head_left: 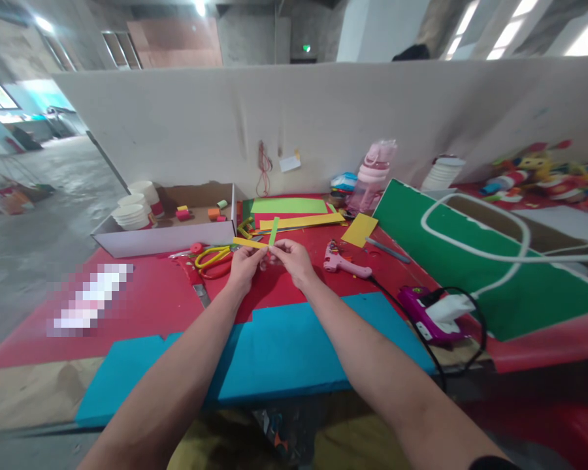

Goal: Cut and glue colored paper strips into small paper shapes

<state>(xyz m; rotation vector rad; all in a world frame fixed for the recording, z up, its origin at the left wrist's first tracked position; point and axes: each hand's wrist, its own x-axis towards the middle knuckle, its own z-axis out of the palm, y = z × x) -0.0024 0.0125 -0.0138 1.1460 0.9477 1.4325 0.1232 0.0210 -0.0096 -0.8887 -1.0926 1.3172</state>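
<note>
Over the red table covering, my left hand (244, 266) pinches a narrow yellow paper strip (247, 243) that points out to the left. Close beside it, my right hand (293, 258) is closed on a light green paper strip (274, 230) that stands up from the fingertips. The two strips meet at an angle between my fingers; whether they are joined there I cannot tell. Left of my hands lie yellow-handled scissors (214, 257) and a red-handled utility knife (195, 277). A pink hot glue gun (345, 262) rests to the right.
A shallow box (164, 241) at the left holds paper cups (131, 215) and small coloured paper rolls. Green sheets (289, 205), yellow strips (304, 222) and a pink bottle (374, 171) are at the back. At the right, a purple power strip (428, 320) with cords sits by a green-sided box (460, 267).
</note>
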